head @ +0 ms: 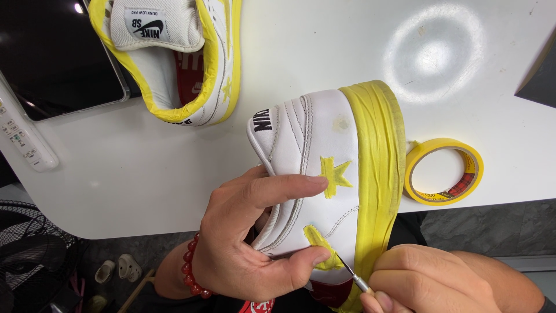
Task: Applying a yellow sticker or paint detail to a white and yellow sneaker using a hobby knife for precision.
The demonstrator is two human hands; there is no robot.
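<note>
Left hand [255,232] clamped around a white leather sneaker [313,168], thumb pressed low on the side panel, index finger stretched up to touch a yellow tape star [334,175]. Held above the near table edge, heel up and toward the left, sole side wrapped in a broad band of yellow masking tape [379,174]. A second patch of yellow tape [321,246] partly covered by the thumb tip, so its full shape cannot be made out. Red bead bracelet [191,269] on the left wrist, half lost at the bottom edge.

Right hand [428,278] closed on a thin metal-tipped tool [350,272], point resting just at the lower tape patch beside the thumb. Only the slim tip and ferrule showing; handle buried in the fist, so blade or brush cannot be told. Fingers cut off by the bottom of the frame, forearm running out at the right corner.

Roll of yellow masking tape [443,171] lying flat on the white table [145,174], just right of the held shoe, its left rim hidden behind the taped sole. Second white sneaker [174,52] upside of frame at the top, tongue and collar edged in yellow tape, toe cut off by the upper border. White power strip [23,136] at the left, partly out of view. Dark screen-like surface [52,52] top left, cropped. Floor below dim; fan grille [29,255] and small slippers [119,268] barely readable
</note>
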